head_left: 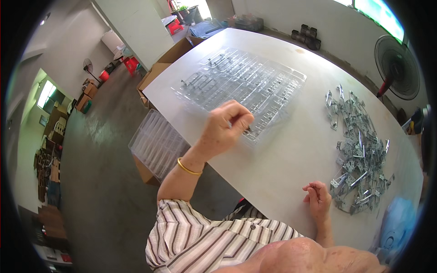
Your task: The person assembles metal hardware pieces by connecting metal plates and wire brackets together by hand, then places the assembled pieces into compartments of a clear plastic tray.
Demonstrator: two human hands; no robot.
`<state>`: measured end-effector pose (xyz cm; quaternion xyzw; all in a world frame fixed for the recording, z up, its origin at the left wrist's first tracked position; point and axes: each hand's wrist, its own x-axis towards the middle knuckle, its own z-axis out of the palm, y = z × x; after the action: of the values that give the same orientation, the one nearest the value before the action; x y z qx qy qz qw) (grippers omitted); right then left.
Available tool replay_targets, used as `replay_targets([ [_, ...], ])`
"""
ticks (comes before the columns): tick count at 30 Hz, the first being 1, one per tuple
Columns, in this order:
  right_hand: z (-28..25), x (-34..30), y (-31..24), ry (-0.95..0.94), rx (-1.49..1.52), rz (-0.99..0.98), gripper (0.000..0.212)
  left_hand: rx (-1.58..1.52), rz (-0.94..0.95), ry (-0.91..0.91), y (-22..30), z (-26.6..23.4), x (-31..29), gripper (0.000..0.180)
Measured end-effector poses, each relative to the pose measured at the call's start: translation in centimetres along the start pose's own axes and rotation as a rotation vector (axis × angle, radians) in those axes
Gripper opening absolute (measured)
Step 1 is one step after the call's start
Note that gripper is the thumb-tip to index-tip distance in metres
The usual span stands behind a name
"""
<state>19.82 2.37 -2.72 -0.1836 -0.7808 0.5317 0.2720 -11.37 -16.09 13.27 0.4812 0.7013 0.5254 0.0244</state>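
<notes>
My left hand [224,125] is raised over the near edge of a clear plastic tray [298,77], its thumb and forefinger pinched together. Whatever is in the pinch is too small or hidden to make out. Many small metal parts sit in rows in the tray's slots, while some slots at its left look bare. My right hand [318,199] rests low by the table's near side, fingers loosely curled in, and no part shows in it. Just to its right lies a loose heap of shiny metal brackets [362,152].
The white table [255,177] carries both tray and heap. More clear trays [157,143] lie on a cardboard box beside its left edge. An open carton [173,52] stands at the far left side. A blue plastic bag [400,223] is at the near right; a black fan [397,67] stands beyond.
</notes>
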Motion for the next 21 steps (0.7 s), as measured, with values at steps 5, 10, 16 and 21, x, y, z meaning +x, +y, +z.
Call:
replay_targets([
  [5, 0.2, 0.0, 1.0, 0.04, 0.105, 0.105, 0.01, 0.117, -0.047, 0.202, -2.7, -4.9, 2.1, 0.008],
  [10, -0.2, 0.1, 0.8, 0.055, 0.131, 0.211, 0.013, 0.294, -0.15, 0.283, -6.5, -8.1, 8.0, 0.023],
  [16, 0.1, 0.1, 0.6, 0.066, 0.118, 0.208, 0.012, 0.421, -0.214, 0.235, -13.2, -7.1, 15.9, 0.025],
  [21, 0.4, 0.2, 0.2, 0.074, 0.143, 0.231, 0.01, 0.572, -0.282, 0.183, -18.9, -6.1, 19.7, 0.025],
])
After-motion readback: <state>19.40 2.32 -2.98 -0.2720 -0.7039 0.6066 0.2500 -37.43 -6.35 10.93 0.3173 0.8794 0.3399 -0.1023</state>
